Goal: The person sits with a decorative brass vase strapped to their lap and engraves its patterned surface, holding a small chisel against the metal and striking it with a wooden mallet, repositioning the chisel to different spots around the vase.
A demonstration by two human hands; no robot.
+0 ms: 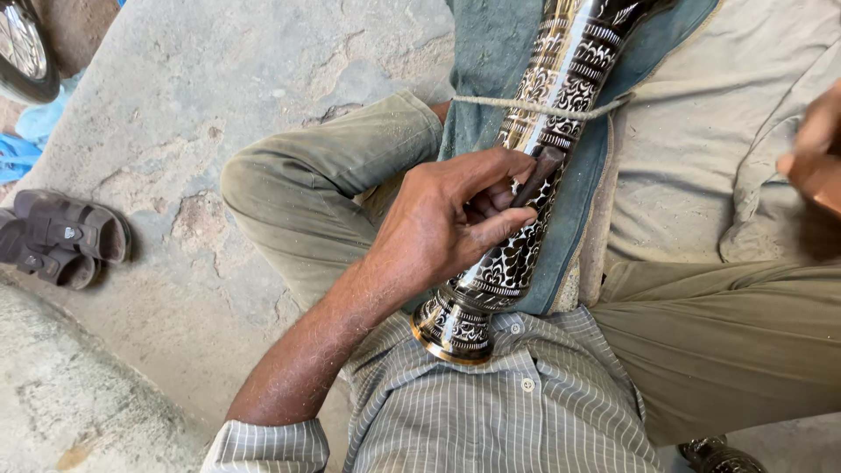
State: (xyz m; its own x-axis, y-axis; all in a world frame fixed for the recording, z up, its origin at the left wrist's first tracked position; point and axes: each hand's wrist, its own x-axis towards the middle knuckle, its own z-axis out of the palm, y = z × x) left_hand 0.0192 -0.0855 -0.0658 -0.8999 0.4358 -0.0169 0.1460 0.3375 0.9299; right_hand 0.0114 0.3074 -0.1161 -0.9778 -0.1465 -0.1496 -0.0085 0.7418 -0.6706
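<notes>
We are engraving a vase (534, 188) in our lap.
Left hand (442, 223) is gripping a tool (536, 175) (steadiness matters); right hand (815, 149), blurred, grip unclear.

The right hand (815, 153) is blurred and cut off by the picture's right edge. The engraved vase (534, 175) runs past the top edge; the left hand (447, 219) hides part of it.

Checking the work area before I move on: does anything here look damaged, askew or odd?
Nothing looks damaged. The patterned vase lies across the lap on a blue cloth, with a cord around it. The left hand presses a dark tool against it.
</notes>
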